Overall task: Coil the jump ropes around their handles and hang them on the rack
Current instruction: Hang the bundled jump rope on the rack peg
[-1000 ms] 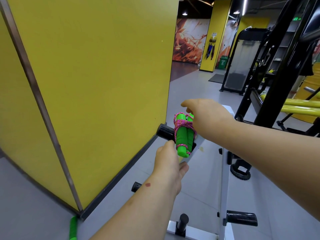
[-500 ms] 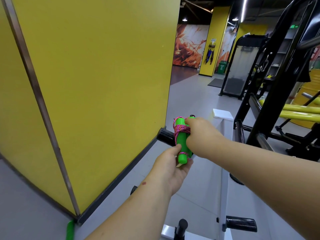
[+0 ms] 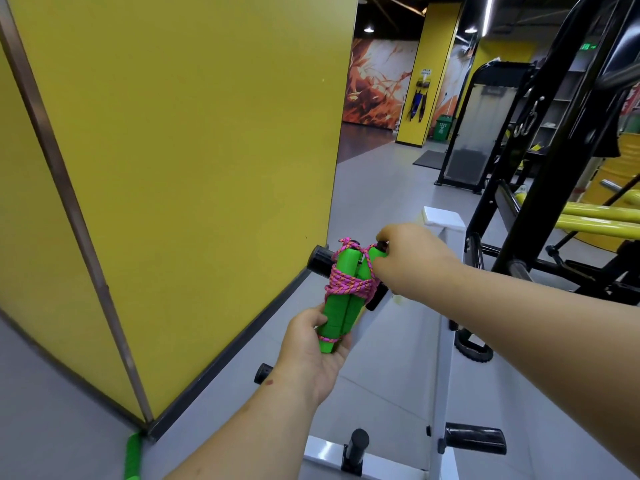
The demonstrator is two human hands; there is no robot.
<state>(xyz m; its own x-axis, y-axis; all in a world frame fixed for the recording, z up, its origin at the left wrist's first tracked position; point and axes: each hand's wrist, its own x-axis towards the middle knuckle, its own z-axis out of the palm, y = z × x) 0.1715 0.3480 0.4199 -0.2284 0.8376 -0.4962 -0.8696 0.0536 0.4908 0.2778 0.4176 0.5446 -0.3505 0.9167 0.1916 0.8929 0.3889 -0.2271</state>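
- Two hands: left hand point(image 3: 311, 358) near, right hand point(image 3: 412, 258) farther.
- Two green handles point(image 3: 343, 306) side by side, bound by one pink rope point(image 3: 349, 284).
- One loose green handle point(image 3: 132, 457) on the floor, near left.
- Five black pegs on the white rack point(image 3: 441, 341).

The two handles point(image 3: 341, 308) at the centre of the frame are bright green, bound by a pink rope point(image 3: 349, 285) flecked with orange. Another green handle point(image 3: 132, 455) lies at the lower left. The big wall point(image 3: 194, 161) filling the left is mustard yellow with a dark base strip. The floor point(image 3: 388, 188) is pale grey. The rack point(image 3: 440, 341) at lower right is white with black pegs. A mural point(image 3: 374, 88) at top centre is orange and white.
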